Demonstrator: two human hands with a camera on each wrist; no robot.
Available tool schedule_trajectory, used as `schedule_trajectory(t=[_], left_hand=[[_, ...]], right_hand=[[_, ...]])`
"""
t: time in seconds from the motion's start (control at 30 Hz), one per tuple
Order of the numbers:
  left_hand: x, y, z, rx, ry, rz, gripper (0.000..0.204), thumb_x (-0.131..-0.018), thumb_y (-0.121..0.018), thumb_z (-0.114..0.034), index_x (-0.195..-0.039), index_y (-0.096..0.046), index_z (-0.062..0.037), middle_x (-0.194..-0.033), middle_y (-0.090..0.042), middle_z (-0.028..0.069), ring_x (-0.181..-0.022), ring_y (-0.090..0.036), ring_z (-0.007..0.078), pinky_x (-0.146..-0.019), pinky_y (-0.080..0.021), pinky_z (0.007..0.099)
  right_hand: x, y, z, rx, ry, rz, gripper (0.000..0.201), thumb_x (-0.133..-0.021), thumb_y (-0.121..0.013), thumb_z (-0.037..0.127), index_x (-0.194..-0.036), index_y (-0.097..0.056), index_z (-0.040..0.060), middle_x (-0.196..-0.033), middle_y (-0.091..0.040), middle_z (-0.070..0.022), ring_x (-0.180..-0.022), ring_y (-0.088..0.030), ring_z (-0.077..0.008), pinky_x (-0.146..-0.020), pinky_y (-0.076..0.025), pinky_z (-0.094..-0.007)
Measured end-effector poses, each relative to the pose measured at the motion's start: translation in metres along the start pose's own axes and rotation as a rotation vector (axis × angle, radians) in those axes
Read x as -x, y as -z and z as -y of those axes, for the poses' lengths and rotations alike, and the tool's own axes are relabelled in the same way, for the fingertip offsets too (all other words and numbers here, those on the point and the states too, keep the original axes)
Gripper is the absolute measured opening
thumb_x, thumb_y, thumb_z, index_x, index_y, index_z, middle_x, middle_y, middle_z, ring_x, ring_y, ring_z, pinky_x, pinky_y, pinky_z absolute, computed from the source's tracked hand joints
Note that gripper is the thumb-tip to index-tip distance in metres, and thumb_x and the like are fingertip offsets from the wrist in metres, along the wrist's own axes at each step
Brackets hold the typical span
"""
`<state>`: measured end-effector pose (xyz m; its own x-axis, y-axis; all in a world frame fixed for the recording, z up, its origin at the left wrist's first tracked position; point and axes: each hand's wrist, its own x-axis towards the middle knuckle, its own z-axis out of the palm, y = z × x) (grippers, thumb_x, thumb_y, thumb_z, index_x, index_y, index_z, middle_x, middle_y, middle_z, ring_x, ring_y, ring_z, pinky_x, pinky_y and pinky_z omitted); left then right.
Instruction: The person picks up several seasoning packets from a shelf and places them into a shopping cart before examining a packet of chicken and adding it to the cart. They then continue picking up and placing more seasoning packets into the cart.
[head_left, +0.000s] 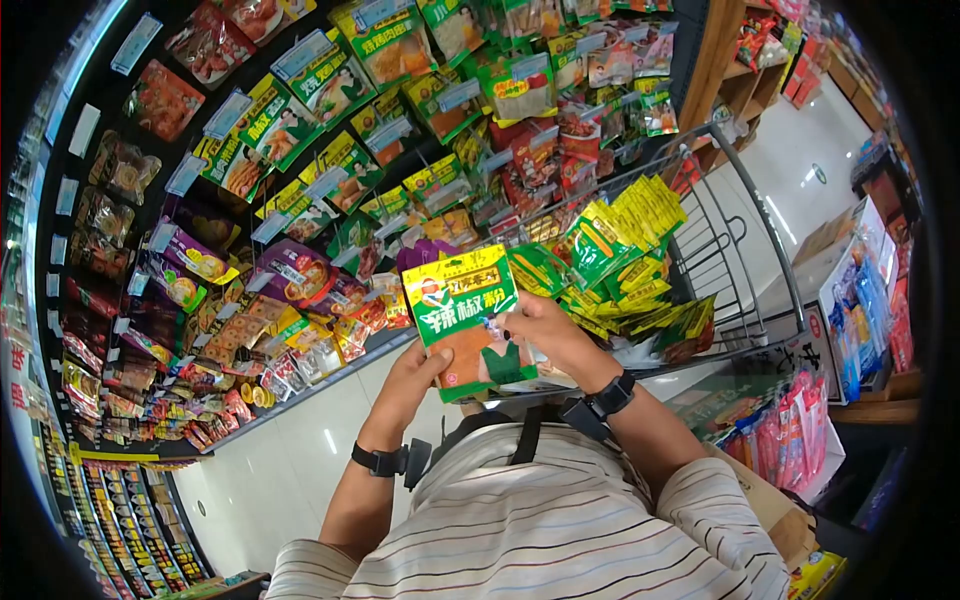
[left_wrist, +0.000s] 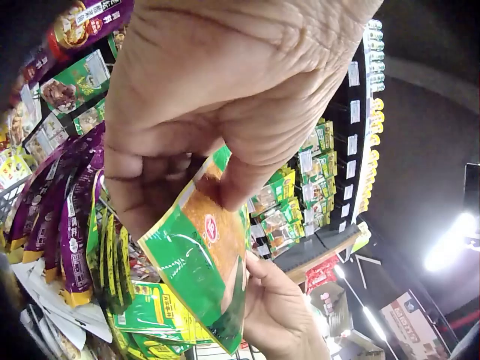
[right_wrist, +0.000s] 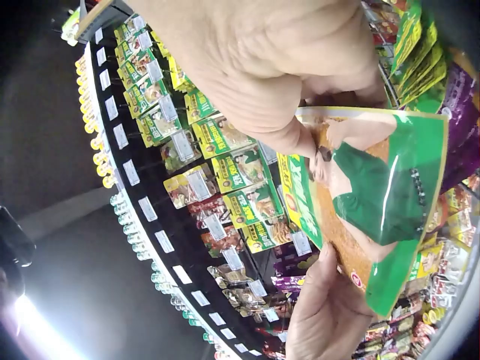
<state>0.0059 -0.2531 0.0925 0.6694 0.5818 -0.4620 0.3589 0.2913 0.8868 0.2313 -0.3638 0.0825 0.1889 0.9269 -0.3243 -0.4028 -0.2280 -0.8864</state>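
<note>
Both hands hold one green and yellow seasoning packet (head_left: 465, 325), its printed front facing up in the head view. The left hand (head_left: 408, 380) pinches the lower left edge, thumb on the front. At the right edge, the right hand (head_left: 550, 335) grips with its thumb on the front and fingers behind. In the left wrist view the packet (left_wrist: 199, 247) hangs from the left thumb and fingers (left_wrist: 225, 180). The right wrist view shows the packet (right_wrist: 375, 195) slightly bent, a printed figure in green on it, under the right thumb (right_wrist: 289, 139).
A metal cart (head_left: 735, 230) beyond the right hand holds stacks of yellow and green packets (head_left: 640, 215). Hanging shelves of packets (head_left: 345, 85) fill the left and front. Pale floor tiles (head_left: 290, 440) lie below the shelf edge. Boxes with pink packages (head_left: 790, 430) stand at right.
</note>
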Motion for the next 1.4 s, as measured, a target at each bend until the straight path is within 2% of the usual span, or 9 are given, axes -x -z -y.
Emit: schedule_trajectory(t=[0.07, 0.27, 0.47, 0.77, 0.87, 0.97, 1.07, 1.27, 1.4], left_hand=[[0.001, -0.006, -0.008, 0.021, -0.011, -0.016, 0.042, -0.095, -0.062, -0.037, -0.124, -0.057, -0.0075, -0.108, -0.065, 0.0016, -0.091, -0.06, 0.0092, -0.08, -0.048, 0.0287], [-0.006, -0.007, -0.005, 0.01, -0.039, -0.033, 0.043, -0.096, -0.061, -0.039, -0.125, -0.056, -0.0076, -0.11, -0.064, 0.0014, -0.094, -0.06, 0.0098, -0.082, -0.048, 0.0295], [-0.009, -0.006, -0.005, 0.005, -0.054, -0.045, 0.042, -0.096, -0.06, -0.039, -0.125, -0.056, -0.0081, -0.11, -0.064, 0.0013, -0.095, -0.06, 0.0099, -0.082, -0.048, 0.0295], [-0.013, -0.01, -0.015, 0.032, -0.065, -0.108, 0.044, -0.097, -0.058, -0.038, -0.129, -0.055, -0.0075, -0.109, -0.064, 0.002, -0.096, -0.06, 0.0106, -0.082, -0.047, 0.029], [-0.016, -0.006, -0.013, 0.031, -0.068, -0.098, 0.042, -0.097, -0.058, -0.037, -0.128, -0.056, -0.008, -0.11, -0.064, 0.0019, -0.096, -0.06, 0.0105, -0.082, -0.047, 0.029], [-0.018, -0.002, -0.013, 0.04, -0.09, -0.11, 0.041, -0.097, -0.059, -0.037, -0.126, -0.057, -0.008, -0.11, -0.064, 0.0017, -0.095, -0.06, 0.0101, -0.082, -0.047, 0.0289], [-0.024, 0.008, -0.015, 0.025, -0.085, -0.073, 0.04, -0.097, -0.059, -0.035, -0.126, -0.057, -0.0077, -0.109, -0.064, 0.0014, -0.094, -0.059, 0.0098, -0.082, -0.048, 0.0288], [-0.038, 0.022, -0.02, 0.034, -0.103, -0.012, 0.038, -0.098, -0.058, -0.034, -0.125, -0.057, -0.0071, -0.107, -0.064, 0.0006, -0.093, -0.059, 0.0095, -0.08, -0.047, 0.0278], [-0.049, 0.038, -0.021, 0.032, -0.084, 0.019, 0.036, -0.098, -0.059, -0.034, -0.123, -0.057, -0.0073, -0.103, -0.063, -0.0005, -0.088, -0.058, 0.0085, -0.077, -0.046, 0.027]], right_hand=[[0.002, -0.001, 0.007, 0.001, 0.001, -0.024, 0.02, -0.088, -0.064, 0.018, -0.101, -0.064, 0.003, -0.086, -0.066, -0.0018, -0.072, -0.056, -0.0071, -0.056, -0.043, -0.0234], [-0.014, 0.009, -0.016, -0.033, 0.041, -0.018, 0.02, -0.092, -0.06, 0.02, -0.102, -0.062, 0.0035, -0.08, -0.062, -0.0004, -0.063, -0.053, -0.0076, -0.049, -0.04, -0.0247], [-0.017, 0.004, -0.012, -0.101, 0.055, -0.042, 0.017, -0.093, -0.058, 0.02, -0.101, -0.063, 0.0052, -0.079, -0.061, 0.0, -0.06, -0.052, -0.0073, -0.046, -0.039, -0.0246], [-0.02, 0.005, 0.005, -0.079, -0.015, -0.08, 0.016, -0.093, -0.058, 0.016, -0.101, -0.066, 0.0045, -0.085, -0.064, -0.0003, -0.071, -0.055, -0.0071, -0.062, -0.044, -0.0244], [-0.025, -0.002, 0.003, -0.128, 0.082, -0.085, 0.015, -0.095, -0.059, 0.019, -0.101, -0.063, 0.0064, -0.077, -0.062, 0.0004, -0.053, -0.049, -0.0042, -0.044, -0.036, -0.0224], [-0.025, -0.004, 0.007, -0.148, 0.026, -0.079, 0.018, -0.094, -0.056, 0.013, -0.107, -0.064, 0.0027, -0.091, -0.064, -0.0009, -0.081, -0.057, -0.0079, -0.074, -0.047, -0.0255], [-0.037, -0.008, -0.005, -0.209, 0.094, -0.092, 0.02, -0.095, -0.056, 0.013, -0.11, -0.063, 0.0023, -0.092, -0.063, -0.0004, -0.082, -0.056, -0.0071, -0.073, -0.046, -0.0249], [-0.039, -0.016, 0.005, -0.117, 0.043, -0.188, 0.022, -0.094, -0.056, 0.012, -0.114, -0.061, 0.0033, -0.093, -0.063, 0.0004, -0.083, -0.056, -0.0066, -0.072, -0.046, -0.0238], [-0.054, -0.025, 0.0, -0.198, 0.108, -0.206, 0.016, -0.096, -0.055, 0.013, -0.108, -0.062, 0.0042, -0.093, -0.063, 0.0, -0.082, -0.058, -0.0065, -0.073, -0.048, -0.0232]])
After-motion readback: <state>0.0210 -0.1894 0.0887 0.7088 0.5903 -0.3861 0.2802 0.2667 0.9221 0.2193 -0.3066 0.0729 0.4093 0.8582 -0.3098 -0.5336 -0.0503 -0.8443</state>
